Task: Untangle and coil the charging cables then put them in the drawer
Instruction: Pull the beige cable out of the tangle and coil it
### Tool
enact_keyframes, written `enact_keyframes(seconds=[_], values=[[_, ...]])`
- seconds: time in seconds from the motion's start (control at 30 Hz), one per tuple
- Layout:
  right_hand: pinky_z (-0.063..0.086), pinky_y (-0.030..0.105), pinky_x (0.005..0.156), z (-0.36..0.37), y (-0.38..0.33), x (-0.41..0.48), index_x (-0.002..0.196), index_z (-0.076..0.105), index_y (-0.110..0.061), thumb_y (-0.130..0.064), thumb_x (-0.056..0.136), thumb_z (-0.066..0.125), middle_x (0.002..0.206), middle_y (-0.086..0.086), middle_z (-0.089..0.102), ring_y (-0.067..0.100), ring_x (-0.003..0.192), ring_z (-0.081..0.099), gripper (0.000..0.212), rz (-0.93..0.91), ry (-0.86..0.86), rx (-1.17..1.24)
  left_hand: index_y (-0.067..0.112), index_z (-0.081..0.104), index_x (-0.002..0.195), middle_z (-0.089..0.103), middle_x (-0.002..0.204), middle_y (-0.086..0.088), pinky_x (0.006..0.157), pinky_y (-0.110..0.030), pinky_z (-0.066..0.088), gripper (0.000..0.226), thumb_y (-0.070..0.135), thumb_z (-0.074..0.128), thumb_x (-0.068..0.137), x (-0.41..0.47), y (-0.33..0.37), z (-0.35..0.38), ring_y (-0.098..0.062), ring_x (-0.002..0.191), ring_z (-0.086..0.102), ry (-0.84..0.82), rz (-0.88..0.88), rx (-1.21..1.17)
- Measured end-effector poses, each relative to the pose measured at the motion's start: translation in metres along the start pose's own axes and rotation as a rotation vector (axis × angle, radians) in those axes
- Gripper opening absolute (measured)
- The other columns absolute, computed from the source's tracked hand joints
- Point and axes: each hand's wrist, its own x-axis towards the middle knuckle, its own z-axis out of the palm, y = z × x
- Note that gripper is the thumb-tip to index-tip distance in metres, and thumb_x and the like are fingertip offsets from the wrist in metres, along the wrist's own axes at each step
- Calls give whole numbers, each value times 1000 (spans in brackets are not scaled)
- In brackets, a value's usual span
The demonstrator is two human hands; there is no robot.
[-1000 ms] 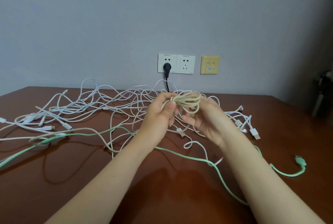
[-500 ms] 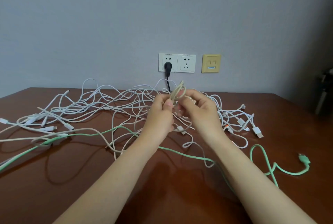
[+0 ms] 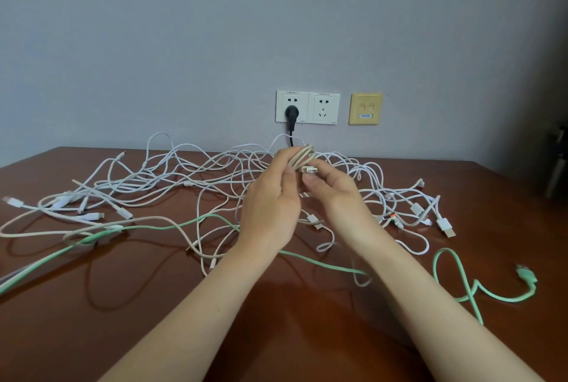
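A small coil of beige cable (image 3: 302,156) is held up above the brown table (image 3: 153,305), in front of the wall sockets. My left hand (image 3: 270,206) grips the coil with fingers curled round it. My right hand (image 3: 330,188) pinches the cable's metal plug end (image 3: 309,169) against the coil. Behind and beneath my hands lies a tangle of white cables (image 3: 190,179) spread across the table. A mint green cable (image 3: 461,283) runs from the left edge under my arms to the right, where its plug lies. No drawer is in view.
Two white wall sockets (image 3: 308,107) sit on the grey wall, a black plug (image 3: 290,114) in the left one, its cord dropping behind the table. A yellow wall plate (image 3: 365,108) is beside them. A dark object (image 3: 558,166) stands at the right edge.
The loose open loop of beige cable has been gathered into a tight narrow bundle. My right hand moved from under the loop to the plug end at the coil.
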Motion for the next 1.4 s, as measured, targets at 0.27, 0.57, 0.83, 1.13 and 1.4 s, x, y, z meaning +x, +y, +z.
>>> enact_keyframes(seconds=[0.27,0.57,0.83,1.13,1.4], values=[[42,11,68,-6,0,1,76,65,-16,-4,93,49,79,4,59,4,73,53,26,-145,221,-249,34,58,105,57,82,30,70,-11,40,18,21,51,94,-1,-3,6,3,78,54,46,0,11],[54,36,82,0,5,-1,75,72,-30,-9,87,61,73,-10,71,12,78,66,26,-124,350,-273,33,54,81,62,71,8,37,-16,33,28,13,44,97,3,-2,8,-3,32,38,43,-190,-326],[53,34,71,3,7,-3,74,76,-23,-22,78,73,66,-2,71,21,69,67,5,-132,524,-416,33,52,77,66,74,8,52,-30,41,26,18,45,97,5,-12,13,-10,42,45,69,-232,-253],[49,31,64,-10,4,4,50,68,-15,-22,78,71,48,5,62,15,51,55,28,98,423,-550,50,51,81,63,73,9,67,-39,48,36,18,44,96,0,-21,15,-21,55,48,-8,-153,-107],[55,47,75,-19,10,5,52,67,-12,-22,79,72,53,9,66,26,60,65,29,187,362,-534,48,55,99,65,84,4,73,-45,52,33,17,44,95,0,-25,14,-23,62,50,-110,-107,24]])
